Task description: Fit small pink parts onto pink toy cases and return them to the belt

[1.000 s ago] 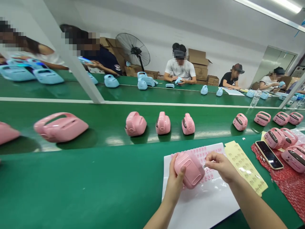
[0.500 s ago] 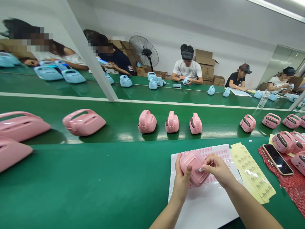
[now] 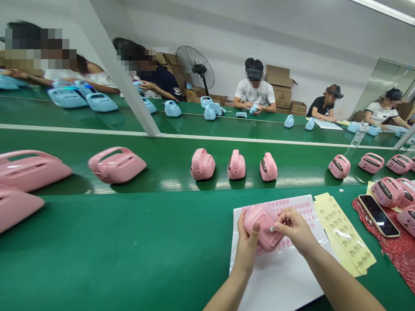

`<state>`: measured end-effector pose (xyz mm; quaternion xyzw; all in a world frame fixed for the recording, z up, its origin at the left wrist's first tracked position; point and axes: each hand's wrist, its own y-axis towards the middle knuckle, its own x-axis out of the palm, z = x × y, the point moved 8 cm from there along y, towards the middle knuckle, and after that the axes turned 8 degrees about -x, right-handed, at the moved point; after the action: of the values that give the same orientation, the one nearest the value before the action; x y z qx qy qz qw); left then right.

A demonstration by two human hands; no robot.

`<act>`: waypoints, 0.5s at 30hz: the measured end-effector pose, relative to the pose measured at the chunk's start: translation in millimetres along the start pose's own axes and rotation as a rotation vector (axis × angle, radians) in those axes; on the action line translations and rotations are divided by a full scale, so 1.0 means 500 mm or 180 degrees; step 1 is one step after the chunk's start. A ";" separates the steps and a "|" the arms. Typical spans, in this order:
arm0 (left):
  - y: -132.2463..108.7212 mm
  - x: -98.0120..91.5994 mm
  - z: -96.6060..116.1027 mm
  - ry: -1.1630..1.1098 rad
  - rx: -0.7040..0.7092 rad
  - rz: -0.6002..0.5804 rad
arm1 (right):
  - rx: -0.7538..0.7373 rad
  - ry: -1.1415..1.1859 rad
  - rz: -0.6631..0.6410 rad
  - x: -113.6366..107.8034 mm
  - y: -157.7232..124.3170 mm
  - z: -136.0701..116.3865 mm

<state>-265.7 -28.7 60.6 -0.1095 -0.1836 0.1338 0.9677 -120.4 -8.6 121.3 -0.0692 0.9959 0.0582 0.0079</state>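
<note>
above the green table [image 3: 129, 250], fingers [image 3: 256, 229] clasp pink casing [image 3: 262, 222].

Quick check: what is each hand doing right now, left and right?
Left hand: closed around the pink case.
Right hand: fingers pinched on a small pale piece against the case.

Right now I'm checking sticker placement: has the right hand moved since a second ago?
Yes. Against the white sheet, the right hand shifted left, its fingers now on the pink case.
</note>
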 end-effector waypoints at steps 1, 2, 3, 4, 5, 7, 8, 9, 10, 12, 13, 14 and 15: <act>-0.001 0.001 0.000 -0.0004 -0.0003 -0.0007 | -0.0012 -0.0001 0.0015 0.000 0.000 -0.001; -0.001 0.001 0.001 -0.0008 -0.0002 -0.0014 | -0.0025 -0.0011 0.0028 0.001 -0.001 -0.003; -0.002 0.002 0.002 -0.0012 0.0000 -0.0016 | -0.0039 -0.0027 0.0037 0.001 -0.001 -0.004; -0.003 0.002 0.003 -0.0015 0.0001 -0.0016 | -0.0059 -0.0052 0.0043 0.001 -0.001 -0.006; -0.004 0.002 0.004 -0.0018 0.0000 -0.0011 | -0.0095 -0.0085 0.0056 0.001 -0.002 -0.008; -0.005 0.001 0.006 -0.0033 -0.0009 0.0006 | -0.0198 -0.0169 0.0086 0.001 -0.003 -0.013; -0.006 0.001 0.007 -0.0044 -0.0014 0.0016 | -0.0245 -0.0219 0.0097 0.001 -0.004 -0.016; -0.006 0.000 0.008 -0.0057 -0.0019 0.0022 | -0.0290 -0.0278 0.0105 0.000 -0.004 -0.019; -0.007 0.000 0.009 -0.0069 -0.0022 0.0028 | -0.0336 -0.0347 0.0111 0.001 -0.005 -0.022; -0.010 0.002 0.012 -0.0065 -0.0038 0.0044 | -0.0459 -0.0502 0.0124 0.003 -0.009 -0.030; -0.012 0.004 0.014 -0.0039 -0.0041 0.0044 | -0.0550 -0.0586 0.0141 0.005 -0.012 -0.036; -0.014 0.007 0.017 0.0000 -0.0026 0.0038 | -0.0650 -0.0661 0.0165 0.008 -0.015 -0.043; -0.017 0.010 0.022 0.0047 0.0004 0.0035 | -0.0740 -0.0712 0.0185 0.012 -0.019 -0.049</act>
<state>-263.4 -33.3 74.4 -0.1109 -0.1758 0.1383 0.9683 -125.1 -21.4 144.2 -0.0339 0.9769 0.1807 0.1089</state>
